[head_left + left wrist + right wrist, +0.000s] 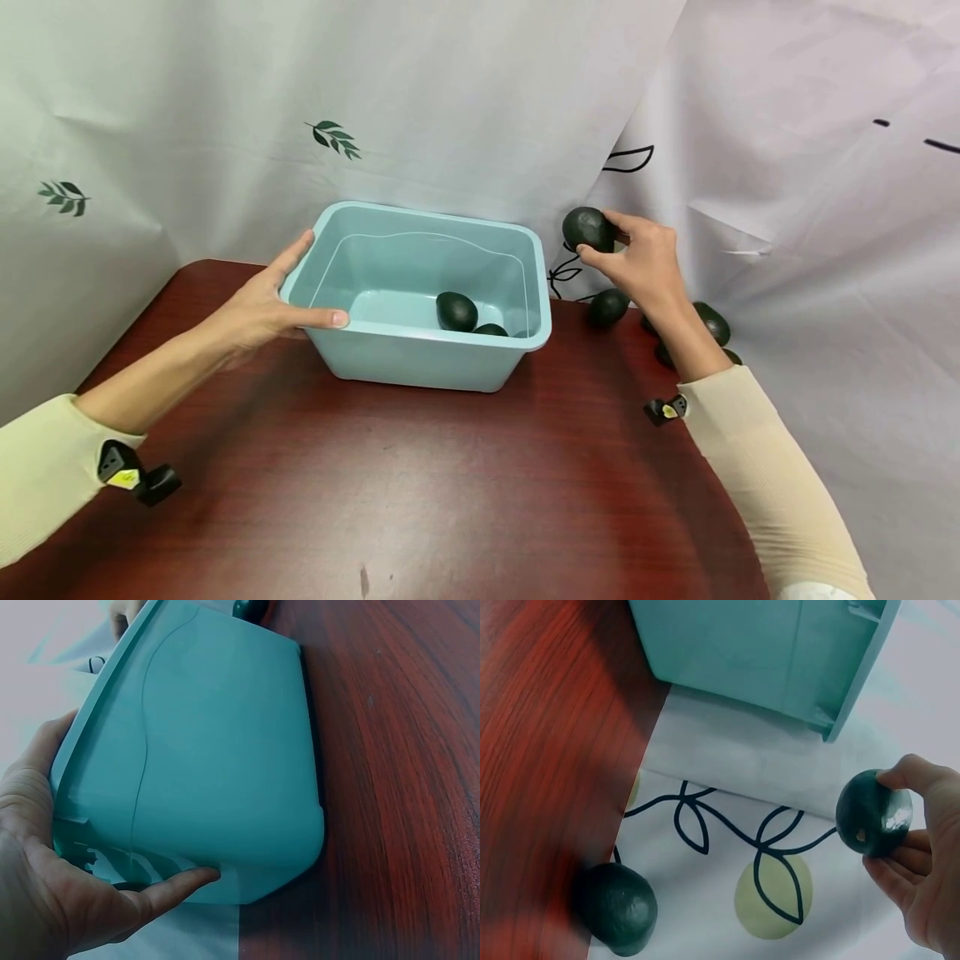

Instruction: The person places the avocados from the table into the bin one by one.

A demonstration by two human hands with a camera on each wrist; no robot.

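A dark green avocado (pixel 587 229) is pinched between the thumb and fingers of my right hand (pixel 643 254), raised just beyond the right end of a light blue plastic bin (pixel 405 354). The right wrist view shows the same avocado (pixel 870 814) at the fingertips. My left hand (pixel 258 310) grips the bin's left end, thumb along the front rim and a finger along the left edge. Up close, the left wrist view has that hand (pixel 82 892) spread around the bin's corner. Inside the bin lie an avocado (pixel 456 311) and another (pixel 491 330), partly hidden by the front wall.
On the table (pixel 420 492), a loose avocado (pixel 608 307) lies right of the bin. Several more avocados (pixel 711 323) sit at the right edge, partly behind my right forearm. A white patterned cloth (pixel 465 100) hangs close behind the table.
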